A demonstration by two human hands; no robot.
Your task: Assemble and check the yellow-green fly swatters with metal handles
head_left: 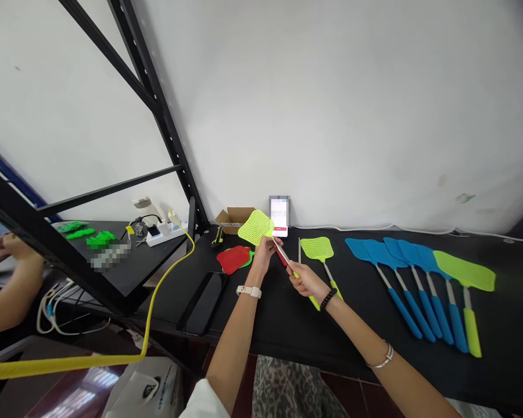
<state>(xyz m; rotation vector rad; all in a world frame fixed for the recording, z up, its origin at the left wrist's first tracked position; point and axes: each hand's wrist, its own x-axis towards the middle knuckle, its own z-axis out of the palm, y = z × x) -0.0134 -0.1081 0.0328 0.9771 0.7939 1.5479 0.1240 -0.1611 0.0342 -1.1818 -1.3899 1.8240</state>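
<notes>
Just before the propped phone (279, 215), both hands are on a yellow-green fly swatter (256, 228): left hand (267, 248) fingers pinch near the head-shaft joint, right hand (305, 279) fingers wrap the lower shaft and upper handle. Right of the phone on the black bench (283, 331): second yellow-green swatter (317, 248), then a blue swatter row (377, 253). Left of it: red mesh swatter head (233, 259), cardboard box (235, 215), black-screened device (206, 306).

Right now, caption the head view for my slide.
Left hand and right hand hold a lime flyswatter above a black table.
</notes>
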